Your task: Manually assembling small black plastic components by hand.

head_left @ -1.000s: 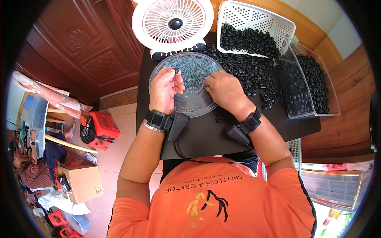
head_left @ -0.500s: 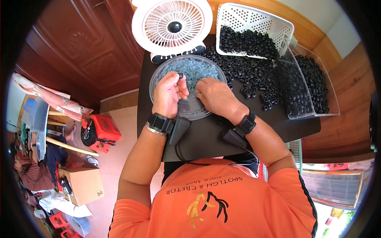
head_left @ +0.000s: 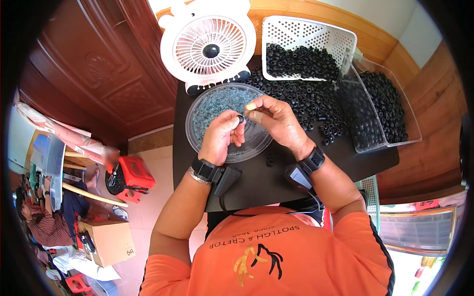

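My left hand (head_left: 219,138) is closed, pinching a small black ring-shaped piece (head_left: 241,119) between thumb and fingertips. Close beside it, my right hand (head_left: 281,124) has its thumb and forefinger pinched together; whatever lies between them is too small to make out. Both hands are above the right part of a round clear plastic bowl (head_left: 189,129). Many tiny bluish see-through pieces (head_left: 212,104) cover much of its bottom. Black ring-shaped pieces (head_left: 291,96) lie heaped on the dark table (head_left: 340,165) beyond my right hand.
A white fan (head_left: 170,59) stands behind the bowl. At the back right are a white perforated basket (head_left: 310,30) and a clear bin (head_left: 390,144), both holding black pieces. Cables run from my wrist devices. On the left stand a red stool (head_left: 138,172) and a cardboard box (head_left: 113,241); another person (head_left: 47,224) sits beyond.
My right hand has risen out of the bowl and now meets the black piece in my left hand. The left hand has shifted nearer and rightward. The whole view has tilted slightly.
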A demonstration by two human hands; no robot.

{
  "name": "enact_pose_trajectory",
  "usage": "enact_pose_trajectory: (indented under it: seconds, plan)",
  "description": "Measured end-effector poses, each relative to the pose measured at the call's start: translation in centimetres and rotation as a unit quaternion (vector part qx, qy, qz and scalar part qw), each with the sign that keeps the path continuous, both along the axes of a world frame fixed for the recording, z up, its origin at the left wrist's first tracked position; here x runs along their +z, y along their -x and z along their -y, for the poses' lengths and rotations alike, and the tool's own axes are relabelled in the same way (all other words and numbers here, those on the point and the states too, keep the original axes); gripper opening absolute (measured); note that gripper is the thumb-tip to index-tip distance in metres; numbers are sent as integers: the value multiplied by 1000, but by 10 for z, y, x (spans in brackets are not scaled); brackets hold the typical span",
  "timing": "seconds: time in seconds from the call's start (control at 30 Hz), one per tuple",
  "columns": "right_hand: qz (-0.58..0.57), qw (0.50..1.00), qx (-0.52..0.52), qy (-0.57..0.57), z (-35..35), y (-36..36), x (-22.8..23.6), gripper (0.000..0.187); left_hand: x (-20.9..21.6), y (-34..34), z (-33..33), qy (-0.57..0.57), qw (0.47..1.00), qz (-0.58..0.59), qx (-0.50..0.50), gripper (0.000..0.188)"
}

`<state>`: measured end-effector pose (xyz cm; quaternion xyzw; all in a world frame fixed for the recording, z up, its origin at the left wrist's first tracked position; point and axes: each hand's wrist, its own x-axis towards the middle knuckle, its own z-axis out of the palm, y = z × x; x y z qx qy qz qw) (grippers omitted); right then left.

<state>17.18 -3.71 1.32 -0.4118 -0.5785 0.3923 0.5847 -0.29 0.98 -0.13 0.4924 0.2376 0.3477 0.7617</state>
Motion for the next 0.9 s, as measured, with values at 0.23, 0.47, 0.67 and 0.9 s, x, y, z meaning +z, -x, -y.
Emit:
enact_pose_trajectory:
  seconds: [0.23, 0.47, 0.67, 0.9]
  plan:
    - [118, 989, -62, -63, 4, -1, 9, 10, 2, -2, 2, -32, 998, -60, -12, 21]
    - [176, 972, -85, -130, 5, -1, 10, 12, 2, -3, 4, -33, 996, -72, -28, 20]
    - [236, 950, -82, -185, 9, 1, 14, 16, 1, -3, 3, -30, 998, -42, -25, 22]
    - [318, 905, -106, -263, 14, 23, 21, 28, 1, -4, 3, -1, 996, 64, 63, 28]
